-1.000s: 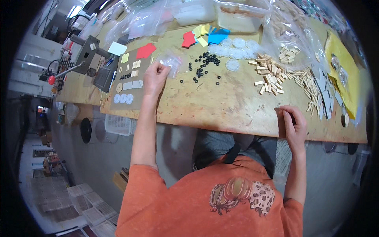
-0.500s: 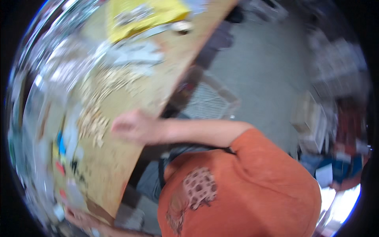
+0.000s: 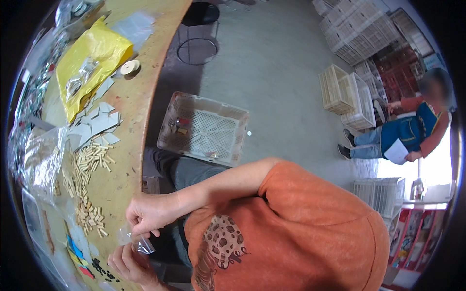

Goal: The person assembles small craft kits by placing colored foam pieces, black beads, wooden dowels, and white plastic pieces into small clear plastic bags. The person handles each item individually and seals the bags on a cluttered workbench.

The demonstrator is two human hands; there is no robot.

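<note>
At the table edge, my right hand (image 3: 151,213) is closed, its fingers pinching a small clear plastic bag (image 3: 145,246). Just below it, my left hand (image 3: 131,264) has its fingers curled on the other side of the same bag. What the bag holds, if anything, cannot be made out. Beyond my hands lies a loose heap of short, pale wooden pegs (image 3: 91,164), with a smaller cluster nearer to me. Small black pieces (image 3: 103,271) lie scattered beside my left hand.
On the table are grey-white flat pieces (image 3: 99,122), a yellow plastic bag (image 3: 99,58), a tape roll (image 3: 130,68) and crumpled clear plastic (image 3: 43,150). A plastic crate (image 3: 206,99) sits on the floor by my leg. A person (image 3: 412,128) holding paper stands by stacked crates (image 3: 357,29).
The view has swung and steadied. My right hand, blurred over the table before, has come down beside my left. Both hands now hold the clear bag at the table edge.
</note>
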